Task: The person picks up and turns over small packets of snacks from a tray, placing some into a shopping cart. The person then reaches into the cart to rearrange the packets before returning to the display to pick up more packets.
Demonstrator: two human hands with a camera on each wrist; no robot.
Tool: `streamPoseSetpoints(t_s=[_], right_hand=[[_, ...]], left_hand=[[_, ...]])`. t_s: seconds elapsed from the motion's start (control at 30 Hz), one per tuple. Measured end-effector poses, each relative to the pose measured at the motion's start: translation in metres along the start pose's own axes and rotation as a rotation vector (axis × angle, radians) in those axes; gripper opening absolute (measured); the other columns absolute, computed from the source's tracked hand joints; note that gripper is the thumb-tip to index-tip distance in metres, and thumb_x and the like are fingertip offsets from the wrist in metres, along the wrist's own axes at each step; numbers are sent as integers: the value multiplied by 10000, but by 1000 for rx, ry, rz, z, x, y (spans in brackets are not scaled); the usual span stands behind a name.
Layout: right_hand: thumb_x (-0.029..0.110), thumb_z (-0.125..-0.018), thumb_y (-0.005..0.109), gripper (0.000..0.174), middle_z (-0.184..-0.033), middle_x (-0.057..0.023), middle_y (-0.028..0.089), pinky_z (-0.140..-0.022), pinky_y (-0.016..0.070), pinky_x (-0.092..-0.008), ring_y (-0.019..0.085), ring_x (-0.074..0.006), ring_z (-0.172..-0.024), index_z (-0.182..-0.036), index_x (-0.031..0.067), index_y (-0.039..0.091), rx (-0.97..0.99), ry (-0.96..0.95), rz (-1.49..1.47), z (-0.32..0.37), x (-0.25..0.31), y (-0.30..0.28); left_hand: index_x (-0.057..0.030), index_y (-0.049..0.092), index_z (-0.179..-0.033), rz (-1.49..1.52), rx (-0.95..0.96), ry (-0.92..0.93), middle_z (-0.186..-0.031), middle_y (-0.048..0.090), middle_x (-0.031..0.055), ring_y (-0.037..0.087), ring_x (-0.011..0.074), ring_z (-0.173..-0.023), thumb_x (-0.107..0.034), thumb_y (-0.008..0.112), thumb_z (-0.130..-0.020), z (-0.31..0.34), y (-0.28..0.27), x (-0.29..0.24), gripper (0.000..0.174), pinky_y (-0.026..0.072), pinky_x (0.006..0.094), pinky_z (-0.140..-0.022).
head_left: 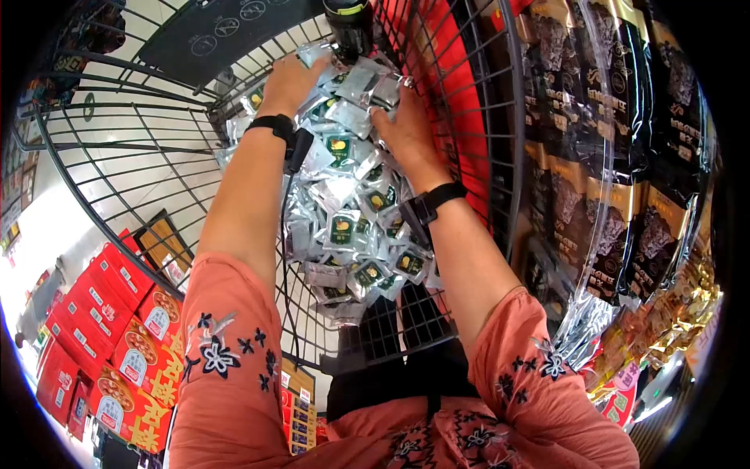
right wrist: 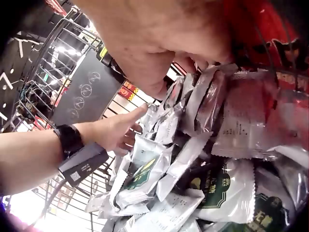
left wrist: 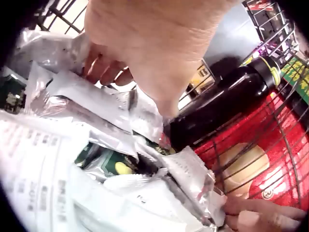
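Many small silver-white packets (head_left: 341,227) with dark green labels lie heaped in a black wire shopping cart (head_left: 148,148). At the far left part of the heap, my left hand (head_left: 291,84) reaches over the packets, its fingers loosely bent down against them in the left wrist view. My right hand (head_left: 406,129) rests along the heap's right side, its thumb over the packets. Fairly straight right fingers (left wrist: 260,212) touch the packet edges in the left wrist view. Some of the right fingers are hidden behind packets in the right wrist view.
A dark bottle (head_left: 349,27) with a yellow-green band stands at the cart's far end. Beside the right hand lies a red printed package (head_left: 461,117). Black snack bags (head_left: 617,133) hang on the right, and red boxes (head_left: 109,313) are stacked outside the cart at left.
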State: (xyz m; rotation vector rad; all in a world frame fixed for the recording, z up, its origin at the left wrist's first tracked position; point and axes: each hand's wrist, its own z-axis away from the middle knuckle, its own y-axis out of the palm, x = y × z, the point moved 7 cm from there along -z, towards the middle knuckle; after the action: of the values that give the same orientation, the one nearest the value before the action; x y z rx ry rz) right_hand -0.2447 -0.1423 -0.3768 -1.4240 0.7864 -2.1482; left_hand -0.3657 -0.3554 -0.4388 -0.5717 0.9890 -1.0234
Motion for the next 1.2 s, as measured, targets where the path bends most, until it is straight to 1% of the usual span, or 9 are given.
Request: streamPoseSetpoints(t_s=[0.37, 0.47, 0.67, 0.8, 0.9, 0.93, 1.03, 1.13, 1.2], right_hand=[[295, -815, 719, 775, -1368, -327, 496, -1089, 389, -435, 491, -432, -1290, -1402, -90, 392, -158, -94, 8, -9, -16, 12], [332, -821, 710, 796, -1396, -304, 487, -1099, 377, -423, 480, -416, -1312, -1432, -54, 376, -59, -38, -249, -11, -22, 10], [370, -814, 695, 813, -1417, -285, 485, -1105, 372, -407, 483, -400, -1321, -1447, -22, 368, 137, 263, -333, -9, -34, 18], [376, -773, 714, 868, -1386, -283, 519, -1087, 389, -411, 505, -409, -1298, -1472, 17, 345, 75, 266, -328, -11, -53, 35], [342, -769, 702, 838, -1350, -282, 548, -1056, 415, -422, 534, -416, -1261, -1461, 25, 353, 114, 239, -328, -1, -49, 35], [320, -762, 692, 807, -1324, -277, 566, -1026, 437, -432, 559, -416, -1226, -1442, 28, 371, 164, 289, -367, 4, -49, 35], [306, -751, 692, 805, -1307, -270, 578, -1013, 447, -430, 568, -415, -1212, -1440, 36, 375, 233, 301, -262, 12, -44, 33], [281, -734, 694, 800, -1300, -263, 585, -1012, 447, -424, 572, -407, -1212, -1430, 37, 383, 294, 318, -264, 24, -41, 29], [268, -726, 696, 799, -1295, -258, 591, -1013, 447, -421, 574, -406, -1210, -1425, 33, 390, 290, 290, -287, 37, -40, 29]], left_hand=[[84, 591, -1215, 185, 128, 107, -1135, 659, 276, 636, 357, -1057, -671, 558, -840, -25, 21, 10, 844, 456, 372, -948], [87, 576, -1200, 274, 204, 24, -1135, 639, 243, 605, 324, -1058, -678, 562, -829, -9, 21, 7, 850, 432, 351, -958], [91, 529, -1262, 360, 273, -48, -1241, 584, 249, 554, 326, -1147, -679, 546, -815, -7, 33, 7, 891, 392, 360, -1014], [72, 494, -1352, 354, 320, -32, -1392, 516, 263, 510, 357, -1259, -665, 551, -814, -16, 41, 12, 914, 351, 363, -1079], [56, 494, -1353, 568, 198, -42, -1383, 522, 269, 507, 355, -1263, -663, 566, -812, 32, 14, -17, 902, 347, 370, -1080], [111, 404, -1419, 594, 250, 19, -1423, 471, 314, 468, 370, -1323, -656, 579, -828, 29, 19, -16, 984, 326, 367, -1113], [116, 384, -1427, 506, 309, -42, -1393, 494, 309, 501, 368, -1281, -638, 585, -863, 43, 30, -3, 963, 362, 355, -1085], [65, 434, -1403, 536, 164, -13, -1315, 548, 253, 538, 318, -1180, -642, 595, -861, 66, 30, -6, 905, 401, 347, -1024], [144, 397, -1400, 633, 287, -50, -1356, 545, 283, 533, 356, -1255, -644, 602, -842, 78, 52, 6, 988, 373, 375, -1077]])
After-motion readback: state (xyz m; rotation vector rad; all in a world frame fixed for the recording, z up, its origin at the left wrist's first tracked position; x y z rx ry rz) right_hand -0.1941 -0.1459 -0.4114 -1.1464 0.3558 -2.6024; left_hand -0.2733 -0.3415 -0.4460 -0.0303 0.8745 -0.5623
